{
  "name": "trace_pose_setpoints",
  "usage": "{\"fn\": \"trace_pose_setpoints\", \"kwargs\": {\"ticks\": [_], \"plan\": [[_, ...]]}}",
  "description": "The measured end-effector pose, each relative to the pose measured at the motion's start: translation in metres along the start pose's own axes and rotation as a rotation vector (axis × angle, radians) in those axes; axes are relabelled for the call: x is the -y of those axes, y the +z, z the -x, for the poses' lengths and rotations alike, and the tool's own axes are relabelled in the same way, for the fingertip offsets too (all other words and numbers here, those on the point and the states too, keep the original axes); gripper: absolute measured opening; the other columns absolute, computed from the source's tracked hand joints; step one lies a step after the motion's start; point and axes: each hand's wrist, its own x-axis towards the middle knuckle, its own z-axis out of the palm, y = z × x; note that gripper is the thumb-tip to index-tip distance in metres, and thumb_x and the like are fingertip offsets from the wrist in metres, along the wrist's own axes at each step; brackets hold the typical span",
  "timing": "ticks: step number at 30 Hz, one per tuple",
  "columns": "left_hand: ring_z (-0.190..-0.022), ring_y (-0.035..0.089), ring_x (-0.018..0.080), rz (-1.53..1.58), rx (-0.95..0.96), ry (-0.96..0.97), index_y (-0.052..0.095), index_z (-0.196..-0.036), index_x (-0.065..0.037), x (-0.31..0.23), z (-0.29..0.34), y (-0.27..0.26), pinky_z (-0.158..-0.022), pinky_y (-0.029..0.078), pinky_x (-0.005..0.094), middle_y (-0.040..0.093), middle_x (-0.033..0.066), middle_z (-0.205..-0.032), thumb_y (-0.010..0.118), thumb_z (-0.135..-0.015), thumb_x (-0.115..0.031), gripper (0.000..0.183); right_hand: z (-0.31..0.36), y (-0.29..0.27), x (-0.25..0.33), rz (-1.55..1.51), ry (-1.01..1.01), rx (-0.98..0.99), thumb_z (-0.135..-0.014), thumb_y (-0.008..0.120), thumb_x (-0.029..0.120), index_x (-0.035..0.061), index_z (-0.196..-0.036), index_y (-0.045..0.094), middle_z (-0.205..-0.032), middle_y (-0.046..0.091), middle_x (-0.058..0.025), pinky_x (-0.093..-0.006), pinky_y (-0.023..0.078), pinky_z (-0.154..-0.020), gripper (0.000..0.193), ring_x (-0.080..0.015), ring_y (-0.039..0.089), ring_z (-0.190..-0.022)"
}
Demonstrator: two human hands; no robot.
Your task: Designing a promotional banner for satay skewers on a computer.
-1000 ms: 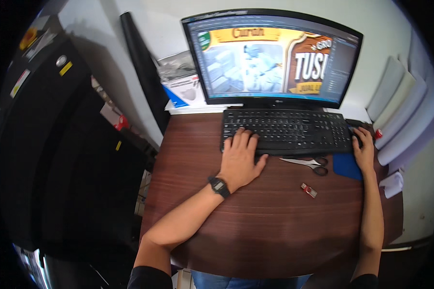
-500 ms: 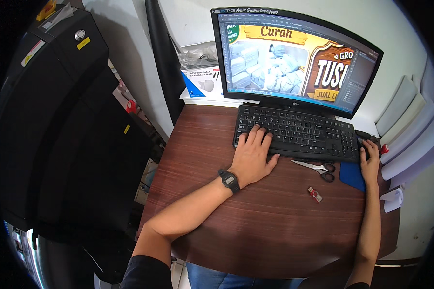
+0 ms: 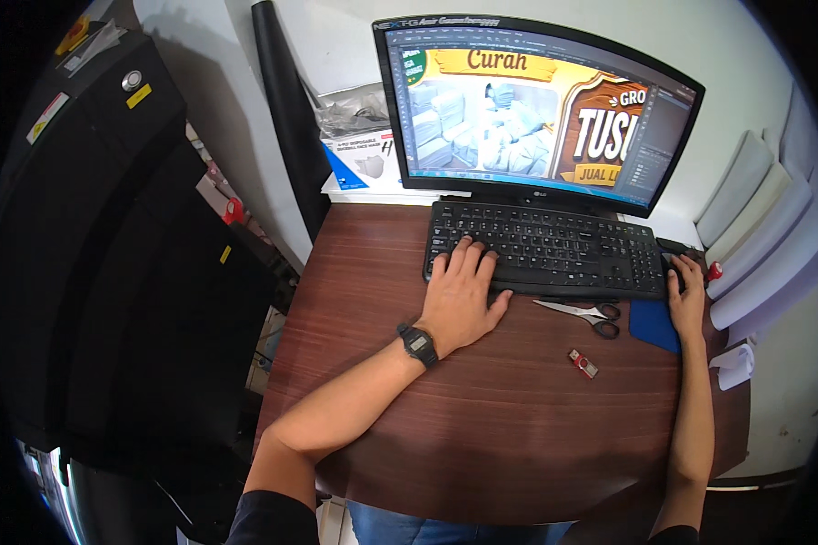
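Left hand [image 3: 460,304], fingers spread, empty, rests on one keyboard [image 3: 554,259]; right of it, right hand [image 3: 689,298] curls over one mouse [image 3: 668,264]; before it lie one scissors [image 3: 599,312], one USB stick [image 3: 583,364].

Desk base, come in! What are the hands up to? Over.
Left hand on keyboard. Right hand on mouse, mostly hidden. Scissors, USB stick nearby, neither under a hand.

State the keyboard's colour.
Keyboard: black, with pale key markings; best seen in the head view.
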Motion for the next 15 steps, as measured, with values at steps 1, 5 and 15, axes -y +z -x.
{"fn": "trace_pose_setpoints", "kwargs": {"ticks": [1, 5, 15], "plan": [[-0.142, 0.044, 0.0368, 0.005, 0.001, -0.001, 0.059, -0.138, -0.001, 0.0000, -0.0003, -0.0009, -0.110, 0.036, 0.0488, 0.054, 0.0200, -0.141, 0.073, -0.092, -0.039, 0.061, 0.0003, 0.0003, 0.0008, -0.011, 0.011, -0.001, -0.103, 0.063, 0.017, 0.0050, -0.133, 0.069, -0.141, 0.060, -0.0181, -0.0419, 0.044, -0.113, 0.032, -0.0366, 0.057, -0.133], [-0.142, 0.044, 0.0364, 0.013, 0.013, -0.018, 0.059, -0.137, -0.001, -0.0010, -0.0014, -0.0037, -0.109, 0.036, 0.0485, 0.054, 0.0195, -0.141, 0.073, -0.091, -0.038, 0.061, -0.0009, 0.0020, 0.0035, -0.036, 0.003, 0.000, -0.104, 0.062, 0.018, 0.0042, -0.133, 0.068, -0.141, 0.061, -0.0202, -0.0422, 0.044, -0.113, 0.033, -0.0377, 0.057, -0.133], [-0.142, 0.044, 0.0365, -0.002, 0.022, -0.020, 0.059, -0.137, -0.001, -0.0032, -0.0026, -0.0051, -0.110, 0.036, 0.0485, 0.055, 0.0191, -0.141, 0.073, -0.090, -0.038, 0.061, -0.0005, 0.0001, 0.0060, -0.016, 0.016, 0.004, -0.105, 0.062, 0.020, 0.0059, -0.135, 0.068, -0.142, 0.060, -0.0192, -0.0419, 0.045, -0.112, 0.034, -0.0376, 0.058, -0.133]]}}
